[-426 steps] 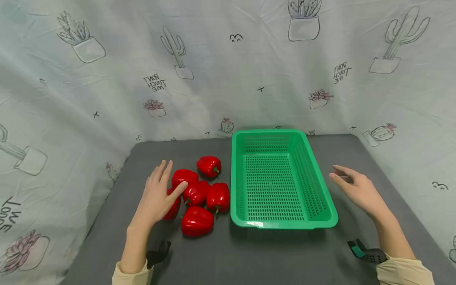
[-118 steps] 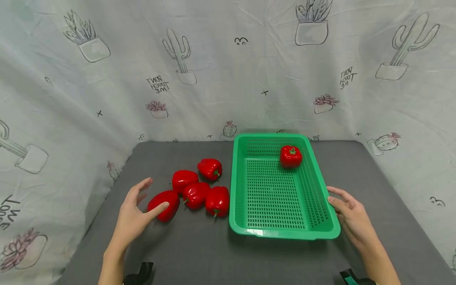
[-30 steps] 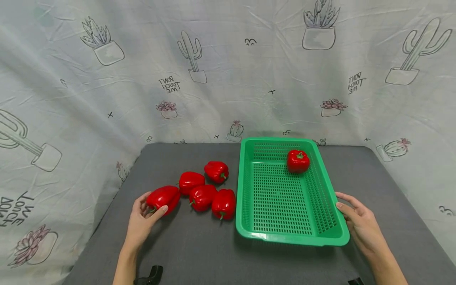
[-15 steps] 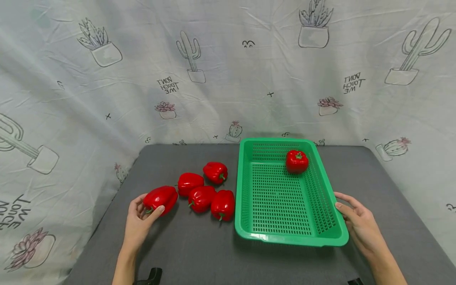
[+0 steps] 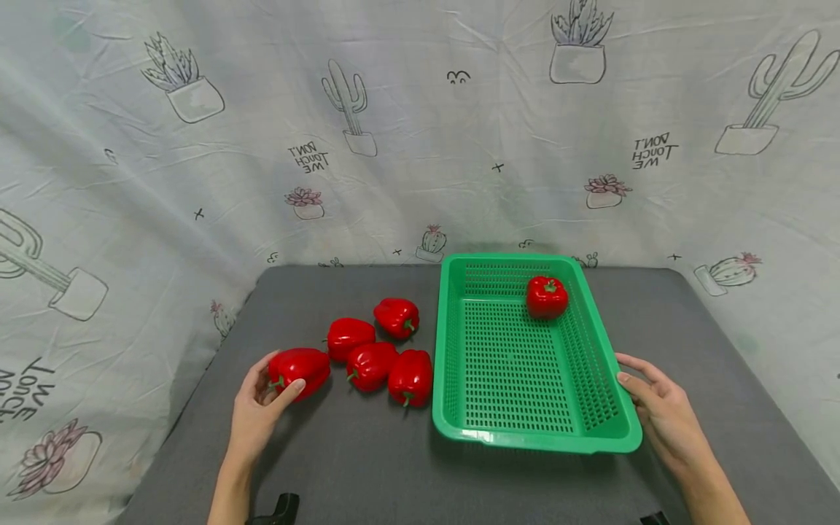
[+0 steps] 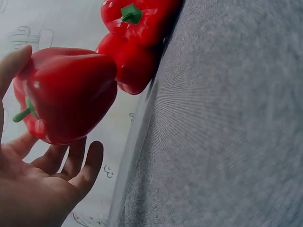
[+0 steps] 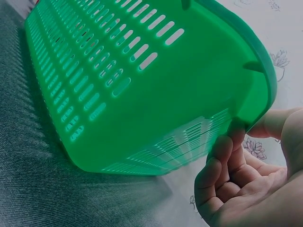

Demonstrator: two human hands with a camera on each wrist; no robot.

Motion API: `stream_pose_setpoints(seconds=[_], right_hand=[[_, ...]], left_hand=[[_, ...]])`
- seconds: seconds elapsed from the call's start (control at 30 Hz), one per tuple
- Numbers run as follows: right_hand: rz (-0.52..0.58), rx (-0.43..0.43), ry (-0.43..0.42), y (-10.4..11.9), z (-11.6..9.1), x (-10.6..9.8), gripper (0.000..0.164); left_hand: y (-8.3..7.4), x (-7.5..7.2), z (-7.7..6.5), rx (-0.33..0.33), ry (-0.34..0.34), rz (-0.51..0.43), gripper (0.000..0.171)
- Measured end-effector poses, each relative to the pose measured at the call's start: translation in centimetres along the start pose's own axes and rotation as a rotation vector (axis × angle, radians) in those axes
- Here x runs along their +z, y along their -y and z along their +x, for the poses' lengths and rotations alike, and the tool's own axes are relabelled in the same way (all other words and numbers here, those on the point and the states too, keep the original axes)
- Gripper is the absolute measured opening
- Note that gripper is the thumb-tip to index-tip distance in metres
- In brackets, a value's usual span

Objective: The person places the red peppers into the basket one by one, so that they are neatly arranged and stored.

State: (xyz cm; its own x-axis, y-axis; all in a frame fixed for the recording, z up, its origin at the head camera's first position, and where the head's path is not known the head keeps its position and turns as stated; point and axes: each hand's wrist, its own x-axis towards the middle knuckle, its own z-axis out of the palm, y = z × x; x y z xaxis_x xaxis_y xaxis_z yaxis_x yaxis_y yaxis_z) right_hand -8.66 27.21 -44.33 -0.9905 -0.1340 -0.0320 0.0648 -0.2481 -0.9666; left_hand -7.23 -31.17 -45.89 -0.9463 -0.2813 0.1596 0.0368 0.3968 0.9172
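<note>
My left hand (image 5: pixel 252 417) holds a red bell pepper (image 5: pixel 300 370) between thumb and fingers, to the left of the other peppers. In the left wrist view the thumb presses the pepper's (image 6: pixel 71 92) upper side and the fingers spread beneath it, with its green stem facing the palm. My right hand (image 5: pixel 664 415) grips the right rim of a green plastic basket (image 5: pixel 538 440), thumb on top. The right wrist view shows its fingers curled under the edge of the basket (image 7: pixel 184 90). Another red bell pepper (image 5: pixel 547 297) sits in the basket's far right corner.
Several more red bell peppers, including a front one (image 5: pixel 410 378) and a back one (image 5: pixel 397 317), lie clustered on the grey tabletop (image 5: pixel 367 467) left of the basket. A white cactus-print curtain (image 5: pixel 407 131) hangs behind and at both sides.
The front pepper has gone from the table and one now sits in the basket. My right hand has taken the basket rim. My left hand has gripped the leftmost pepper, lately tilting it slightly.
</note>
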Motion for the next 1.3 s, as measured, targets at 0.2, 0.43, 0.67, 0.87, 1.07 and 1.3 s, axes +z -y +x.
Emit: stream_pose_setpoints(seconds=[0.2,0.43,0.67,0.87,1.07,1.3], right_hand=[[0.002,0.01,-0.003,0.0,0.0,-0.1,0.03],[-0.015,0.02,-0.011,0.0,-0.1,-0.1,0.03],[-0.021,0.024,-0.011,0.2,-0.1,0.1,0.031],[-0.038,0.021,-0.026,0.2,0.0,0.2,0.031],[-0.052,0.031,-0.037,0.1,0.0,0.2,0.032],[-0.049,0.021,-0.038,0.0,0.0,0.1,0.03]], left_hand=[[-1.0,0.2,-0.2,0.007,-0.013,-0.029,0.07],[-3.1,0.3,-0.6,0.062,-0.099,-0.059,0.068],[-6.7,1.0,-0.9,0.146,-0.084,-0.04,0.074],[-11.4,2.0,-1.0,0.25,-0.003,-0.078,0.074],[-15.7,3.7,-1.7,0.326,0.119,-0.096,0.07],[-15.4,7.7,-0.2,0.332,0.27,-0.092,0.07]])
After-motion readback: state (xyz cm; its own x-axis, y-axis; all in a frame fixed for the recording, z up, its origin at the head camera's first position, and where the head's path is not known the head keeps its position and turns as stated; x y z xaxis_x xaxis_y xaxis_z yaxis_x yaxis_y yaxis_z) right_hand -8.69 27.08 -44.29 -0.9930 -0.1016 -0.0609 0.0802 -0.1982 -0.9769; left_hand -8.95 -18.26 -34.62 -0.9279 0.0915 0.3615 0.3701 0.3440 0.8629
